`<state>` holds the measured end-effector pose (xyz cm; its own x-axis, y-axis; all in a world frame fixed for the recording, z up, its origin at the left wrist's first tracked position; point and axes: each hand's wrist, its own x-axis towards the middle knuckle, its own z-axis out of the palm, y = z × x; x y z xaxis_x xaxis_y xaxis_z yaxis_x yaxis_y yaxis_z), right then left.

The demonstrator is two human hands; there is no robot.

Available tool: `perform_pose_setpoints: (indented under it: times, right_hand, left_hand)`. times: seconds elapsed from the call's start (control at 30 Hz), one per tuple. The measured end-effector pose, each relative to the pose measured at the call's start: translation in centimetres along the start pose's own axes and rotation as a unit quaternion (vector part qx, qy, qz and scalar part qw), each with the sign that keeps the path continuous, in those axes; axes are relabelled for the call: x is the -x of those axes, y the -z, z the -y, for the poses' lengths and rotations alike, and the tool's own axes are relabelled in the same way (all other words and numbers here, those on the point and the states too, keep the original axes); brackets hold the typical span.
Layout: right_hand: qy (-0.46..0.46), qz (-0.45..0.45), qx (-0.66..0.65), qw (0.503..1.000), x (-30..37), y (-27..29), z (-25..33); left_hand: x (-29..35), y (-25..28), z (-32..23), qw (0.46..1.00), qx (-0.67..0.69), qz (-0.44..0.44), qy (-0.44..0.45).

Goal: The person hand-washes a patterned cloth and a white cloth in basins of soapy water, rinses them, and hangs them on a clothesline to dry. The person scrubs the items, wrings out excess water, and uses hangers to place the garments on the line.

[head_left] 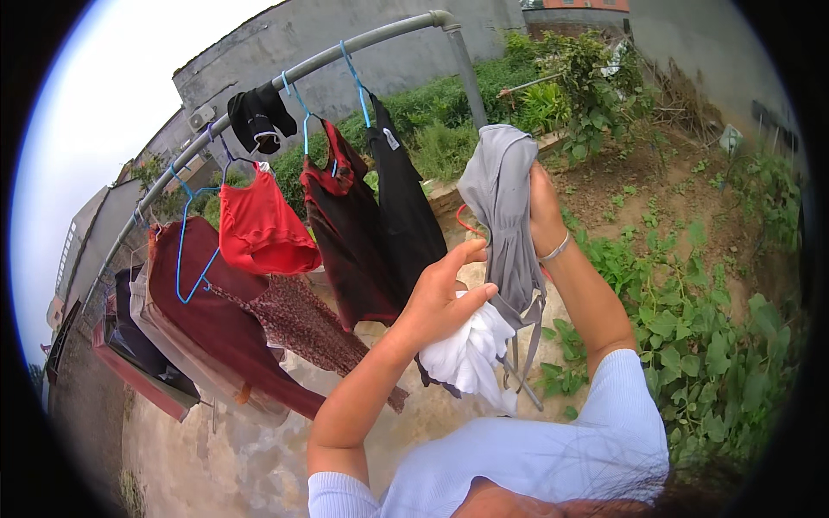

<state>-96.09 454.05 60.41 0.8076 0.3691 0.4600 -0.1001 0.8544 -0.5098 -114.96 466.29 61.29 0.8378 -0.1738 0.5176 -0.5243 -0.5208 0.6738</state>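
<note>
A grey garment with thin straps (501, 207) hangs lengthwise in front of me, held up by my right hand (544, 207), whose fingers are partly hidden behind the cloth. At the garment's left edge is my left hand (445, 293), thumb and fingers apart, the tips close to or touching the fabric. Part of a red hanger (466, 221) shows behind the grey cloth. Bunched white cloth (471, 354) hangs just below my left hand; what supports it is hidden.
A grey metal rail (371, 39) runs across the left. From it hang a red top (263, 224), a dark red-and-black garment (350, 233), a black garment (401, 190) and an unloaded blue hanger (183, 250). Leafy plants (691, 363) grow at right.
</note>
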Motion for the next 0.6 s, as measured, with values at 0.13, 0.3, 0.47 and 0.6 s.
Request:
perform_pose_setpoints:
  times: [0.13,0.3,0.47,0.6]
  right_hand:
    - [0.108,-0.063,0.039,0.991,-3.8,-1.9,-0.6]
    - [0.249,-0.079,0.092,0.961,-7.7,-4.2,-0.7]
    - [0.307,-0.044,0.104,0.945,-9.6,-4.0,-1.4]
    - [0.258,0.023,-0.068,0.964,-1.0,-7.5,-1.4]
  left_hand:
    - [2.0,3.1,0.1,0.985,0.017,-0.174,0.018]
    - [2.3,6.5,-1.9,0.96,0.011,-0.276,0.038]
    - [3.3,11.0,-3.3,0.936,-0.019,-0.348,0.048]
    - [4.3,14.9,-4.7,0.906,-0.179,-0.366,0.116]
